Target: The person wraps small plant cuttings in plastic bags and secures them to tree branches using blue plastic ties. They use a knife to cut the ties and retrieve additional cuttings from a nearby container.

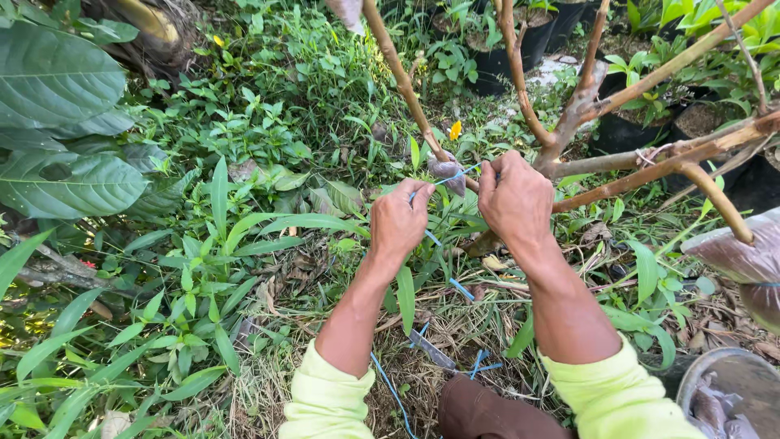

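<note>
We hold a blue string (449, 176) taut between both hands: left hand (400, 219) pinches one end at 8 o'clock of the wrapped bundle (448, 169) on the branch (404, 81), right hand (514, 197) pinches the other at 3 o'clock. The string runs nearly level; the right hand sits nearer.

Blue string (455, 174), orange-brown branches (402, 80), yellow-green sleeves (325, 402), yellow flower (456, 129), black pots (621, 130), green leaves (69, 185).

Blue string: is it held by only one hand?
No. Both the left hand and right hand pinch the blue string at the wrapped branch.
</note>
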